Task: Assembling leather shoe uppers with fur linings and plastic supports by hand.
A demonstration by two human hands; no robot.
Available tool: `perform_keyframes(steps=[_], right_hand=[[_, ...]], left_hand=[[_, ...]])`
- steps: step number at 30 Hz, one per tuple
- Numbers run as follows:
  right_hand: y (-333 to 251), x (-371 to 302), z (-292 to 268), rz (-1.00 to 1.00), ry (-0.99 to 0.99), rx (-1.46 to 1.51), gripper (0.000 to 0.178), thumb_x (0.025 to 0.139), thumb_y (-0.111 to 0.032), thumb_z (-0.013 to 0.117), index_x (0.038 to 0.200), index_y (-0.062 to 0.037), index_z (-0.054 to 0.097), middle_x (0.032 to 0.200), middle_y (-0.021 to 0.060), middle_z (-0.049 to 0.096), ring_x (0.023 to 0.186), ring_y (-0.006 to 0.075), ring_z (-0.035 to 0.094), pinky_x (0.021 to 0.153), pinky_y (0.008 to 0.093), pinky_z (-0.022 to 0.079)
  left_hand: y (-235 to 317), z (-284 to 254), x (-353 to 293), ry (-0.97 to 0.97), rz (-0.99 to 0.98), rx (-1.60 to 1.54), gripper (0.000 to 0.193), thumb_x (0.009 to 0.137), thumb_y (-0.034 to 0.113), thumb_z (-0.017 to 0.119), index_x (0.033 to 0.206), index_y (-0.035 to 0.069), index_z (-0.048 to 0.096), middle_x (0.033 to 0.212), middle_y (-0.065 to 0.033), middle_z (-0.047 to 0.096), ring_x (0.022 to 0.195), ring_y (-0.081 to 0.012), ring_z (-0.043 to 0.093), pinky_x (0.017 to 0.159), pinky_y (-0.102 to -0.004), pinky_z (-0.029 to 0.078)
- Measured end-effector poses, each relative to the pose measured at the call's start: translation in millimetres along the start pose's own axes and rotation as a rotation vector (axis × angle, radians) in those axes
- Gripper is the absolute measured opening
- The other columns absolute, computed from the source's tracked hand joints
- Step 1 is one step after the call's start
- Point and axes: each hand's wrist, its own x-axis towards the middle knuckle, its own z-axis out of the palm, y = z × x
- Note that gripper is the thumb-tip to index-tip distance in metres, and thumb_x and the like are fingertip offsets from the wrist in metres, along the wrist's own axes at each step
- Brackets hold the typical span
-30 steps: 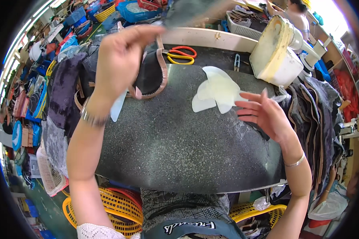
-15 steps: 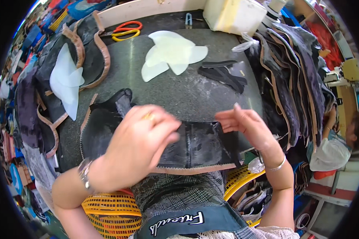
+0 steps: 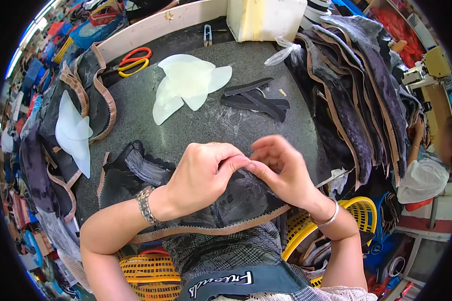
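Above the table's near edge, my left hand (image 3: pixel 203 170) and my right hand (image 3: pixel 285 173) meet with thumbs and fingertips pinched together. Whatever is between their fingertips is too small or too hidden to make out. Beneath them lies a black fabric piece (image 3: pixel 251 195) with a tan, zigzag-stitched edge, its near border against my apron. The hands cover part of this piece. Beyond it rest several black strips (image 3: pixel 258 104), loosely crossed. Pale translucent curved pieces (image 3: pixel 186 83) overlap one another farther to the left.
Scissors (image 3: pixel 134 62) with red and yellow handles and blue snips (image 3: pixel 207 36) lie at the back near a white box (image 3: pixel 266 20). Stitched black pieces (image 3: pixel 356 95) hang stacked at right. Yellow baskets (image 3: pixel 150 271) stand below the table. Another person (image 3: pixel 422 175) sits far right.
My hands have come together from apart, the left moving right and the right moving left. Their fingers have closed into pinches. The view has shifted, and the black piece's right end now lies differently.
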Motion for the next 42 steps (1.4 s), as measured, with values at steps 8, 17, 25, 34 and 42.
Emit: perform_keyframes(steps=[8, 17, 25, 34, 42], right_hand=[[-6, 4, -45, -0.319, -0.177, -0.485, 0.017, 0.085, -0.011, 0.073, 0.091, 0.0032, 0.069, 0.068, 0.0159, 0.062, 0.058, 0.0147, 0.060, 0.052, 0.0280, 0.048], [-8, 161, -38, -0.366, 0.021, -1.036, 0.017, 0.077, -0.009, 0.069, 0.093, -0.0021, 0.069, 0.087, 0.0113, 0.069, 0.087, 0.0278, 0.064, 0.081, 0.0383, 0.049], [-36, 123, -50, -0.596, 0.387, -0.819, 0.015, 0.074, -0.005, 0.073, 0.087, -0.0011, 0.067, 0.078, 0.0105, 0.063, 0.077, 0.0289, 0.060, 0.072, 0.0366, 0.048], [-16, -36, -18, -0.470, -0.372, -1.331, 0.013, 0.080, -0.006, 0.057, 0.090, 0.0026, 0.055, 0.117, 0.0233, 0.063, 0.115, 0.0342, 0.061, 0.106, 0.0432, 0.043], [-42, -40, -33, -0.331, -0.197, -1.043, 0.011, 0.075, -0.005, 0.059, 0.084, -0.0009, 0.055, 0.117, 0.0192, 0.065, 0.118, 0.0390, 0.058, 0.106, 0.0523, 0.040]], left_hand=[[-30, -2, 6, 0.063, 0.084, 0.293, 0.007, 0.084, 0.004, 0.068, 0.090, -0.001, 0.068, 0.082, -0.0134, 0.068, 0.075, -0.0290, 0.065, 0.069, -0.0338, 0.050], [-46, 22, 63, -0.112, 0.256, 0.738, 0.032, 0.089, 0.014, 0.059, 0.120, 0.007, 0.064, 0.121, -0.0064, 0.060, 0.109, -0.0263, 0.049, 0.093, -0.0393, 0.032], [-49, -11, 57, -0.174, 0.186, 0.610, 0.032, 0.091, 0.018, 0.059, 0.122, 0.012, 0.065, 0.133, -0.0002, 0.059, 0.128, -0.0295, 0.042, 0.102, -0.0477, 0.026], [-31, -25, -41, -0.289, 0.220, 0.902, 0.045, 0.086, 0.023, 0.065, 0.130, 0.014, 0.059, 0.142, 0.0033, 0.052, 0.129, -0.0272, 0.038, 0.103, -0.0473, 0.021], [-32, -21, -44, -0.265, 0.321, 1.009, 0.039, 0.080, 0.018, 0.059, 0.117, 0.007, 0.063, 0.135, -0.0049, 0.055, 0.123, -0.0242, 0.042, 0.102, -0.0476, 0.026]])
